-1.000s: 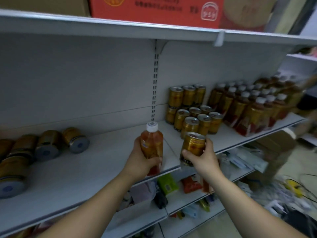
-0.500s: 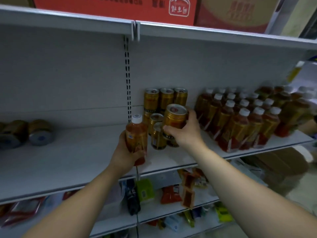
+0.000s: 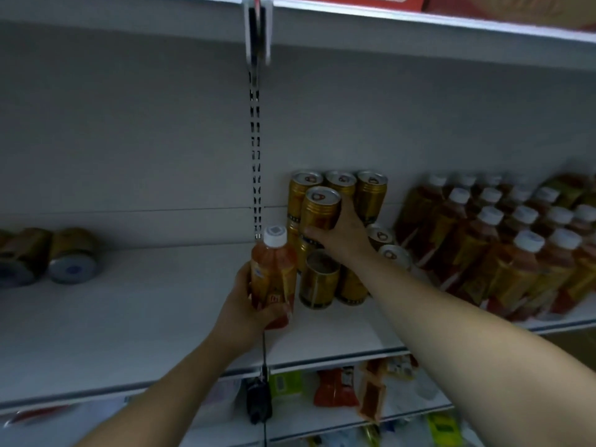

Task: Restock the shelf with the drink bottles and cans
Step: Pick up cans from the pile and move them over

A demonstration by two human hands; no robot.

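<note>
Setting: white shop shelving is seen from close by, with the main shelf (image 3: pixel 161 317) running across the view and snack packets (image 3: pixel 335 387) on the tier below.
Right hand: the right hand (image 3: pixel 342 235) is wrapped around a gold can (image 3: pixel 321 209), which is held raised among the stacked cans (image 3: pixel 338 188) against the back panel; whether it already rests on the can beneath cannot be told.
Left hand: the left hand (image 3: pixel 248 304) is closed around an orange drink bottle (image 3: pixel 274 272) with a white cap, held upright just above the shelf, left of the can group.
Stocked so far: a block of bottles (image 3: pixel 503 240) is lined up on the right part of the shelf; standing cans (image 3: pixel 317 282) are grouped beside it, partly two high.
Left to do: both held items are judged not yet placed. Several cans lying on their sides (image 3: pixel 71 256) at the far left appear unsorted, and the wide middle stretch is unfilled.
Progress: roughly midway, as a judgement.
</note>
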